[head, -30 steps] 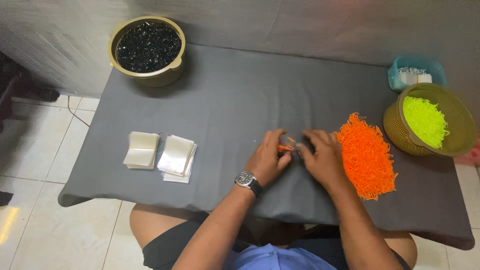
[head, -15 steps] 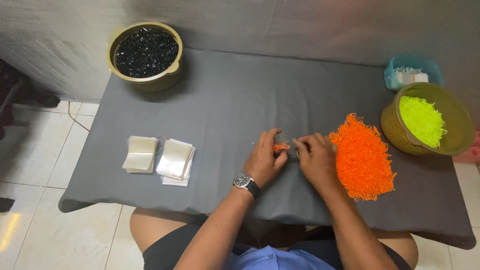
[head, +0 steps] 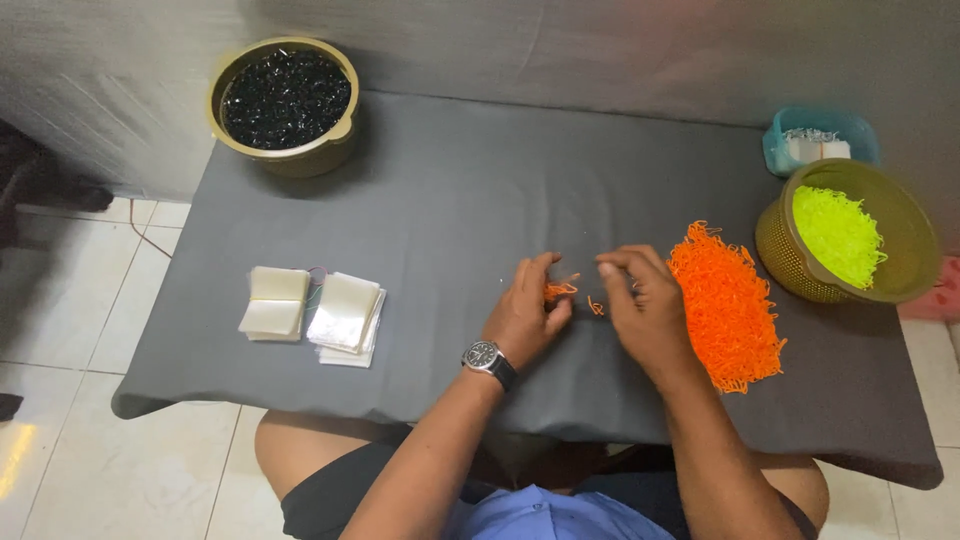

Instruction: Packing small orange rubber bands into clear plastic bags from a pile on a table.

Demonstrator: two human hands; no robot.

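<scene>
Orange loops [head: 560, 291] pinched in your left hand [head: 525, 315]; orange pile [head: 725, 305] just right of your right hand [head: 645, 305], fingers curled, grip unclear.

A dark grey cloth-covered surface [head: 450, 200] stood over a pale tiled floor. At its far left corner sat a tan bowl of black pieces [head: 285, 100]. Near the left edge lay two stacks of clear packets [head: 310, 315]. Toward the right edge spread a heap of orange loops [head: 725, 305], with an olive basket of yellow-green loops [head: 845, 240] and a small blue tub [head: 820, 145] beyond it.
</scene>
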